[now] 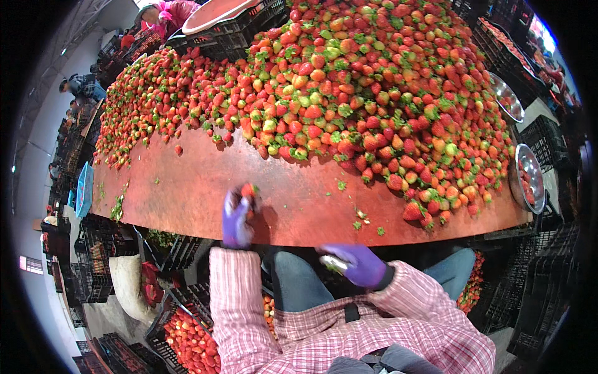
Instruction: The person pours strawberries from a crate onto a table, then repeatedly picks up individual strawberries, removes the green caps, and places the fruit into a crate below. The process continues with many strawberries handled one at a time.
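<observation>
My left hand (237, 222), in a purple glove with a dark, stained palm, is held over the front of the red tabletop (187, 187). Its fingers are closed around a strawberry (249, 190) with green leaves showing at the top. My right hand (362, 265), gloved in purple too, is just off the table's front edge above my lap. It grips a small shiny metal tool (335, 262); the fingers cover much of it, so its exact kind is unclear. A large heap of strawberries (322, 93), most with leafy caps, spreads over the table's far side and right.
Leaf scraps (359, 215) lie near the front edge. Metal bowls (530, 180) stand at the right, a blue basket (84, 189) at the left. Below left, a black crate holds capless strawberries (191, 339) beside a pale sack (128, 285). Other people (84, 86) are farther off.
</observation>
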Tool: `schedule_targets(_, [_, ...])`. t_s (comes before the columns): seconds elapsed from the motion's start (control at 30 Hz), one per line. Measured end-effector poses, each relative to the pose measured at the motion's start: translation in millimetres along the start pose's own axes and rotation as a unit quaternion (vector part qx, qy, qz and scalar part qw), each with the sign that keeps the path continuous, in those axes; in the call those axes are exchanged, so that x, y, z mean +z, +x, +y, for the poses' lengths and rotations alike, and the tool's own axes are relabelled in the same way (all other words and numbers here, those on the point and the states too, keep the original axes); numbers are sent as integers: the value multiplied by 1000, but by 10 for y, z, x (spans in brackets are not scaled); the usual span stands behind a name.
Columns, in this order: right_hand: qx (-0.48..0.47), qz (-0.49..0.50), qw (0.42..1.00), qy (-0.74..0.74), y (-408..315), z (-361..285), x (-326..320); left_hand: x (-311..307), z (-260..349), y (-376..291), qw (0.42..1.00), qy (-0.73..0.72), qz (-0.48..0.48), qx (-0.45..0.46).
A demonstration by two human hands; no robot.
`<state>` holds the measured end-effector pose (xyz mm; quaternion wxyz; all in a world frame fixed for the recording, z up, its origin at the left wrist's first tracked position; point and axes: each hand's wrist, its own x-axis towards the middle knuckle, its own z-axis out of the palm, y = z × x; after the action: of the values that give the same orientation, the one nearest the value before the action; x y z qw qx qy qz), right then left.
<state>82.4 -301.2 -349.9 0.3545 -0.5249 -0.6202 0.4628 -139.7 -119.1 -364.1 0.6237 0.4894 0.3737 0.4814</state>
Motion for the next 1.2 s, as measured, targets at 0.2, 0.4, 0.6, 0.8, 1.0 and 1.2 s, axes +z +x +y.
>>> schedule_targets(0.2, [-109,115,987,9,216,-162,203,605,78,-1175,995,-60,7,-77])
schedule_targets(0.4, [-104,115,988,-23,154,-161,221,704,-99,-1440,999,4,-9,-45])
schedule_targets(0.6, [173,-9,922,346,-49,267,-103,276,-137,-641,949,-309,40,-48])
schedule_targets(0.8, [139,-76,979,132,-580,483,-206,-813,-93,1376,946,160,261,101])
schedule_targets(1.0, [129,-95,982,96,-507,404,-216,-1029,-159,2094,804,575,151,8])
schedule_targets(1.2, [9,-31,999,8,-258,266,-101,-172,-65,503,994,105,-7,-28])
